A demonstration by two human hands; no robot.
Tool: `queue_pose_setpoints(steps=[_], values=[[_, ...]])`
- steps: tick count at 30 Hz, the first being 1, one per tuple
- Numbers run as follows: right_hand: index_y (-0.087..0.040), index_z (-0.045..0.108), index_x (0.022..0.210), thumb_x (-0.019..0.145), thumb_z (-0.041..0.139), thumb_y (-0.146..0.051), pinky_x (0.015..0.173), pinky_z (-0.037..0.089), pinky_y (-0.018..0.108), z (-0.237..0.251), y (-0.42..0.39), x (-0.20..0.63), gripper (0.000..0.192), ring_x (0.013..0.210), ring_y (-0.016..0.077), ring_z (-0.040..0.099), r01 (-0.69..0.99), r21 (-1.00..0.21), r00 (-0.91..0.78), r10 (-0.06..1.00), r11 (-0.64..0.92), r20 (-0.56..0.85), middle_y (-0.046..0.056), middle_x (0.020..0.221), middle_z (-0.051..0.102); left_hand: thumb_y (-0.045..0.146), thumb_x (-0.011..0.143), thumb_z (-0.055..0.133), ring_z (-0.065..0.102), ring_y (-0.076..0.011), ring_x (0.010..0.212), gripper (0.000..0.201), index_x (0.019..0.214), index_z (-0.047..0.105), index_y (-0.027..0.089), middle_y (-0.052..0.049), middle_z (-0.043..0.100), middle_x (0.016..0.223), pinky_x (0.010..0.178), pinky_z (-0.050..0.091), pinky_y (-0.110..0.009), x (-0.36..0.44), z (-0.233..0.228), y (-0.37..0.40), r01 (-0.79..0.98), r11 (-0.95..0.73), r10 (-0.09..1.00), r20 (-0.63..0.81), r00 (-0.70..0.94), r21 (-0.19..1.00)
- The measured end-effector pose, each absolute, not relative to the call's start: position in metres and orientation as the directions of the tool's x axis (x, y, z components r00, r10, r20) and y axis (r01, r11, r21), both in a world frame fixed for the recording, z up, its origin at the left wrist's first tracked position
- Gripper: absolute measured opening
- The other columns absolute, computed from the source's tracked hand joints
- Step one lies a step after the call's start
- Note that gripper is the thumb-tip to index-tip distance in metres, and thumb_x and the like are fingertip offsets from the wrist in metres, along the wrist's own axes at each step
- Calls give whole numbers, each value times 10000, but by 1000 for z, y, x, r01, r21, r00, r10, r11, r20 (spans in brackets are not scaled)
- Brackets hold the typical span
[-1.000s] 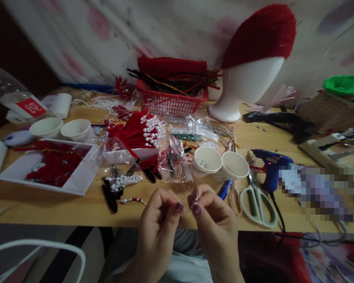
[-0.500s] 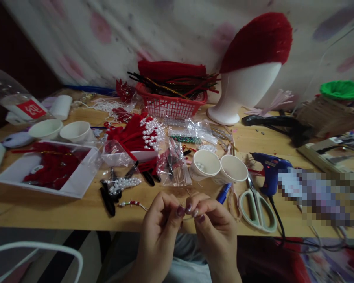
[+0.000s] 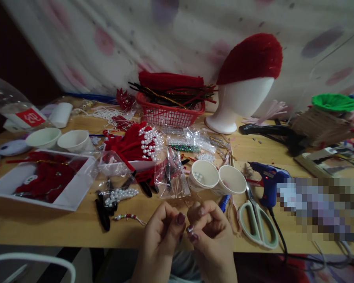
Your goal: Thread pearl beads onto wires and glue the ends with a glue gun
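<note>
My left hand (image 3: 164,229) is closed in a pinch, thumb against forefinger, just over the table's front edge. A beaded cord (image 3: 126,216) with small red, white and green beads lies to its left, and its pale tail runs up behind the fingers of that hand. Close on the right, my right hand (image 3: 211,228) pinches with thumb and forefinger; what sits between these fingertips is too small to make out. Behind the hands stand two paper cups (image 3: 204,174), the left one with white beads inside. A blue pen (image 3: 224,203) lies beside the right hand.
Green-handled scissors (image 3: 258,224) and a blue glue gun (image 3: 271,179) lie at right. Left are a white box (image 3: 76,195) of red pieces and pearl-headed red stems (image 3: 126,143). Behind stand a red basket (image 3: 171,114) and a foam head (image 3: 238,102) in a red cap.
My hands have drawn slightly apart at the fingertips, and the right fingers have curled differently. The view has tilted up, so everything on the table sits lower.
</note>
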State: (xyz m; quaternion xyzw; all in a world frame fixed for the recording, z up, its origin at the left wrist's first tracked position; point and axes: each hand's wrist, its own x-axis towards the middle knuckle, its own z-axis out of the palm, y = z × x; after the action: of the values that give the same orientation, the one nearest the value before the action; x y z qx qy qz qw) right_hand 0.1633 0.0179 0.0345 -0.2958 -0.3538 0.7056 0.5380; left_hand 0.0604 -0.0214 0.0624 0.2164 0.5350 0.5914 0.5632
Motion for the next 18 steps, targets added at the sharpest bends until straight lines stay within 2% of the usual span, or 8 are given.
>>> queue_pose_setpoints(steps=[3, 11, 15, 18], values=[[-294, 717, 893, 662, 1022, -370, 562, 508, 249, 37, 16, 165, 390, 570, 152, 629, -538, -822, -203, 975, -189, -92, -50, 614, 739, 776, 753, 769, 268, -97, 536, 617, 679, 523, 215, 72, 389, 593, 508, 241, -241, 59, 62, -19, -424, 211, 898, -346, -271, 881], [-270, 750, 869, 758, 963, -421, 647, 511, 203, 42, 14, 160, 284, 649, 120, 641, -548, -830, -132, 990, -108, -42, -22, 695, 709, 774, 762, 764, 262, -95, 531, 608, 695, 533, 215, 67, 381, 603, 465, 180, -236, 58, 61, -20, -440, 218, 904, -350, -246, 871], [-283, 709, 941, 813, 913, -436, 572, 491, 235, 39, 10, 156, 285, 612, 146, 590, -576, -812, -152, 988, -97, -11, -11, 687, 674, 782, 741, 776, 228, -85, 510, 616, 709, 536, 217, 78, 363, 585, 459, 152, -234, 60, 60, -21, -481, 253, 906, -380, -186, 839], [-287, 660, 963, 802, 914, -437, 520, 453, 242, 36, 12, 157, 336, 546, 143, 526, -599, -787, -219, 976, -150, -19, -28, 637, 633, 788, 697, 806, 239, -81, 504, 633, 708, 532, 217, 88, 347, 560, 467, 165, -226, 65, 58, -21, -512, 292, 895, -419, -151, 808]])
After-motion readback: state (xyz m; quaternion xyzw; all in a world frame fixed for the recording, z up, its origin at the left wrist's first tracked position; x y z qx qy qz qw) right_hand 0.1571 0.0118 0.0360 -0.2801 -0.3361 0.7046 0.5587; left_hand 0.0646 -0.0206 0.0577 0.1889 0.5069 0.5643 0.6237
